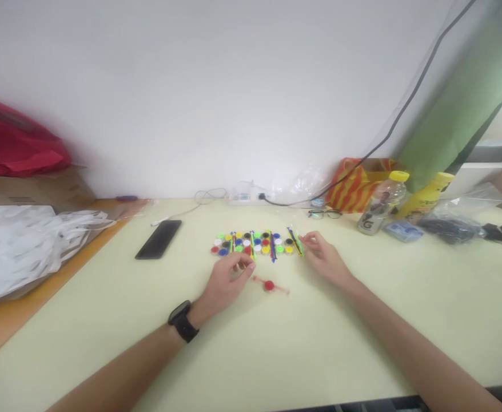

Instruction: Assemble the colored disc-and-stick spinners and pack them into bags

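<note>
My left hand [230,280], with a black watch [183,321] on its wrist, has thumb and fingers pinched together at the near end of a thin green-yellow strip bundle [253,246]. Whether anything is between those fingertips I cannot make out. On the right, my right hand [326,260] is closed, its fingertips beside the rightmost strip bundle [295,241]; what they hold is hidden. Several small round caps in mixed colours, such as a yellow cap [265,250], lie in groups between the bundles. In front lies a red disc [269,285] with pale pink strips sticking out both sides.
A black phone [158,239] lies on the table left of the caps. White straps [32,246] are heaped at far left. Two bottles, one a clear bottle [382,206], stand at right by a striped bag [354,186]. Glasses [323,214] and a power strip [242,193] lie along the wall.
</note>
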`<state>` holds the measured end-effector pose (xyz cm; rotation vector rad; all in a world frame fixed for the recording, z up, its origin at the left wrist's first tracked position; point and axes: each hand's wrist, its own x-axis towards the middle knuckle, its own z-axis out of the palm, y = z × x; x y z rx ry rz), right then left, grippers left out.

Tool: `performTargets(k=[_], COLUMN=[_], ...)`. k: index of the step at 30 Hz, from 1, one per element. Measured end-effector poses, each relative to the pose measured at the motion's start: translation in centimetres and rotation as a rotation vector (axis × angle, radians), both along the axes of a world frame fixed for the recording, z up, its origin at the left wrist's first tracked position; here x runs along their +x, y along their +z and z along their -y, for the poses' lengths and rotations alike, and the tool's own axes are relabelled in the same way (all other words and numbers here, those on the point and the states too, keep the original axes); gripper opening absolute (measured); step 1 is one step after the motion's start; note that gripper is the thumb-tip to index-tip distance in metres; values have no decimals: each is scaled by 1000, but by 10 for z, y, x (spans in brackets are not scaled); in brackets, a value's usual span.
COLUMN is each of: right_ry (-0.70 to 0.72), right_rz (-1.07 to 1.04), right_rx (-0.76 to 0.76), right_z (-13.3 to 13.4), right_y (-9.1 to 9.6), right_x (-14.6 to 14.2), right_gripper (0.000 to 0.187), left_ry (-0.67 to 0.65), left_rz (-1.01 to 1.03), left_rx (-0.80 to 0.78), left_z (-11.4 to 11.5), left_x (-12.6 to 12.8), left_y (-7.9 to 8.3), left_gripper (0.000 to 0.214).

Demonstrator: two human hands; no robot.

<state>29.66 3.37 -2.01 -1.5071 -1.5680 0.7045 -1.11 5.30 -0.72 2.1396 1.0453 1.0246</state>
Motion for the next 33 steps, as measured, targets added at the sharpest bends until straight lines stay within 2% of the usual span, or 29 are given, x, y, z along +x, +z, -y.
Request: performTargets(k=[13, 20, 33], right_ry=[29, 17, -8], right_rz=[44, 86, 15], right_rx=[31, 4, 33], right_z=[-1, 0, 0], right_y=[-4, -2, -2], right_x=[2, 3, 4], right_gripper=[35, 26, 26], left_ry=[-16, -28, -13], left_rz=[-4, 11, 4], left_rx=[-4, -3, -2], left_z=[1, 0, -1], left_x=[1, 1, 0], left_y=[2, 0, 0], left_gripper=[13, 12, 12])
